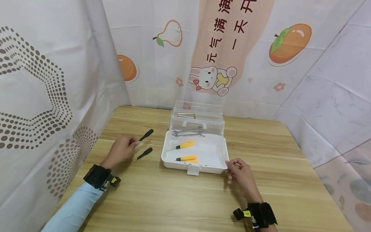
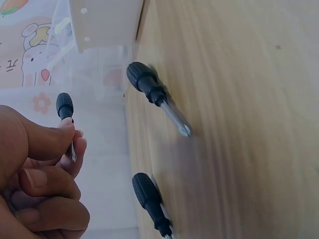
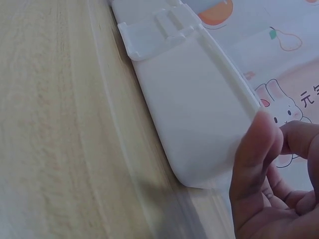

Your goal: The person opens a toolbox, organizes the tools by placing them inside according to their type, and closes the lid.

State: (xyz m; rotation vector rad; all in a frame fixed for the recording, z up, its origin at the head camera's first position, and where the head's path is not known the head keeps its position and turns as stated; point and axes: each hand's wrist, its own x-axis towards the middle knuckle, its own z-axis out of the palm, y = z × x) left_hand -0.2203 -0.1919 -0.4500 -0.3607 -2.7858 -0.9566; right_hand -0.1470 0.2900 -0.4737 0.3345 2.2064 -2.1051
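Note:
My left hand (image 1: 123,149) pinches a small black-handled screwdriver (image 1: 146,134) by its shaft, raised above the table left of the toolbox. Two more black Phillips screwdrivers, a nearer one (image 2: 144,82) and another (image 2: 149,199), lie on the wood in the left wrist view. The head view shows only one screwdriver (image 1: 145,153) lying there. My right hand (image 1: 240,175) grips the front right corner of the white toolbox (image 1: 176,166), thumb and finger at its rim. Inside lie yellow-and-black screwdrivers (image 1: 186,158) and silver wrenches (image 1: 189,131).
The toolbox stands open, its clear lid and trays (image 1: 198,109) folded up behind, with an L-shaped hex key (image 1: 186,115) in one tray. A white latch (image 1: 193,170) hangs at the front. Printed curtains (image 1: 153,80) border the wooden table (image 1: 179,199) at the back and sides.

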